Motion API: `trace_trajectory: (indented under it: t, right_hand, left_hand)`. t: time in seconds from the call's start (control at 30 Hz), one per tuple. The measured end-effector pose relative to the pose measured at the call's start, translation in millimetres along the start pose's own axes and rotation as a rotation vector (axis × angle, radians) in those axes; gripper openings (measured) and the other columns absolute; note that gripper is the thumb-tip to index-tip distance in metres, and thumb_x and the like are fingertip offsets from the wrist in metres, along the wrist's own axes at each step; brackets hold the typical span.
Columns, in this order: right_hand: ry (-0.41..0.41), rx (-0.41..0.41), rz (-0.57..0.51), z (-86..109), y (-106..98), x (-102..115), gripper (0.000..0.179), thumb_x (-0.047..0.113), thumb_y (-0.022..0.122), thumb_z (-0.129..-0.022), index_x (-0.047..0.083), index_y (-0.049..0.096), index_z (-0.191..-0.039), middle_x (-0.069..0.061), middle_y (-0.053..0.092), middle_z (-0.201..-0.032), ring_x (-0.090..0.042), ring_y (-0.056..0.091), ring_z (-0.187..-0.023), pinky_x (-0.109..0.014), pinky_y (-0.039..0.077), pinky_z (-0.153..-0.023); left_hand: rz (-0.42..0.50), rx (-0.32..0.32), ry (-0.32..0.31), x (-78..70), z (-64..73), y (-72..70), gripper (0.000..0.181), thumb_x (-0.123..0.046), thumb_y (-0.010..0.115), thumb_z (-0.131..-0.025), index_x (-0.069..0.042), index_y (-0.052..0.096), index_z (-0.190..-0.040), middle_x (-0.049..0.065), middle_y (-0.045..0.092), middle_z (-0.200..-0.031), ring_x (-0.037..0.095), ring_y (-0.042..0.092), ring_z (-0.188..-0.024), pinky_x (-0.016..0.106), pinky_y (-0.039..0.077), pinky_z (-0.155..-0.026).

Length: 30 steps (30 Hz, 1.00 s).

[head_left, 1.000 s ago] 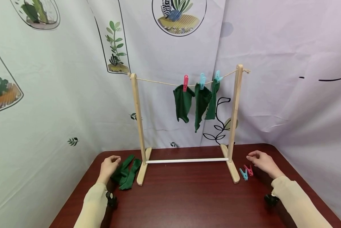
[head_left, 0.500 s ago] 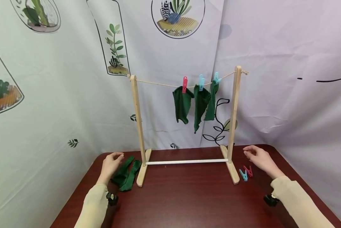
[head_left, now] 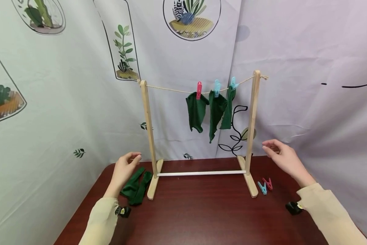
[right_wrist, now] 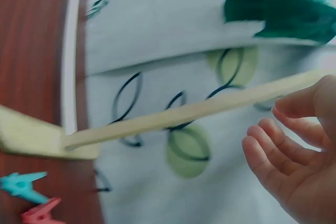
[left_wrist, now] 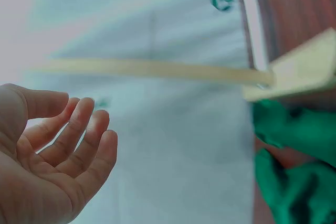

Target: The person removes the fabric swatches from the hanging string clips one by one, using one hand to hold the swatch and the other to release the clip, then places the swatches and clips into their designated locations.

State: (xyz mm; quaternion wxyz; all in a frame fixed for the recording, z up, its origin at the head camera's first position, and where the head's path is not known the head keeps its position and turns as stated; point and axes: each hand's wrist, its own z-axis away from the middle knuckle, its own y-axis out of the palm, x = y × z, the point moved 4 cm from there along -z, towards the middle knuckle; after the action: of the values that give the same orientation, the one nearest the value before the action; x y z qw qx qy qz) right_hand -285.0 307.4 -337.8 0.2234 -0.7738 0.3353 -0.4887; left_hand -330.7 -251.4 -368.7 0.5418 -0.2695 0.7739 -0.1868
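Observation:
My left hand (head_left: 124, 170) hovers above the table's left side with loosely bent fingers and nothing in them; the left wrist view shows the bare palm. Just beyond it, dark green cloth pieces (head_left: 136, 189) lie beside the rack's left foot. On the right, my right hand (head_left: 283, 158) is raised beside the rack's right post, its fingers loosely bent and holding nothing. Below that hand a blue clothespin (head_left: 262, 188) and a red clothespin (head_left: 268, 183) lie on the table. Several green cloths (head_left: 197, 112) hang from the line, held by one red and two blue clothespins.
A wooden rack stands at the table's back, with a left post (head_left: 149, 129), a right post (head_left: 252, 126), a string (head_left: 171, 90) between their tops and a white rod (head_left: 202, 173) low down. Behind it hangs a printed curtain (head_left: 278, 112). The table (head_left: 202, 211) is dark red wood.
Both hands have risen off the table. My left hand has also shifted a little to the right, and the fingers of both have spread slightly. The cloths and clothespins have stayed put.

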Motion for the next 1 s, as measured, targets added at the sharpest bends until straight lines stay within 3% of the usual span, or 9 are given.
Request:
trace_trajectory:
  t: [0.3,0.47,0.7,1.0]
  right_hand:
    - [-0.089,-0.082,-0.021,-7.4,-21,51,0.032,0.034,0.059,-0.103,0.011,0.066,-0.125,-0.009,0.07,-0.111,-0.001,0.06,-0.087,-0.02,0.046,-0.072]
    - [-0.121,-0.093,-0.049,-8.1,-25,75,0.033,0.036,0.06,-0.102,0.013,0.067,-0.125,-0.007,0.071,-0.112,0.001,0.061,-0.088,-0.02,0.046,-0.074]
    - [-0.145,-0.116,-0.093,-15.2,-21,96,0.028,0.033,0.061,-0.102,0.014,0.07,-0.122,-0.006,0.071,-0.109,-0.012,0.067,-0.088,-0.018,0.046,-0.071]
    - [-0.214,-0.107,-0.143,-39.4,-22,124,0.031,0.034,0.059,-0.103,0.014,0.07,-0.124,-0.007,0.072,-0.108,-0.005,0.065,-0.08,-0.02,0.049,-0.068]
  left_hand:
    - [0.004,-0.032,0.153,-52.1,4.1,0.4,0.031,-0.033,0.061,-0.103,-0.01,0.071,-0.122,0.011,0.073,-0.11,0.029,0.071,-0.095,0.039,0.056,-0.074]
    - [0.024,-0.03,0.216,-75.2,7.5,1.3,0.034,-0.038,0.06,-0.102,-0.012,0.072,-0.12,0.005,0.074,-0.109,0.024,0.071,-0.093,0.035,0.056,-0.074]
    - [0.058,0.005,0.233,-91.7,5.5,11.3,0.027,-0.033,0.063,-0.102,-0.014,0.073,-0.119,0.007,0.074,-0.108,0.026,0.071,-0.095,0.039,0.057,-0.076]
    - [0.049,0.038,0.288,-107.4,-5.0,23.3,0.025,-0.03,0.067,-0.099,-0.015,0.073,-0.118,0.003,0.073,-0.105,0.019,0.069,-0.096,0.044,0.055,-0.085]
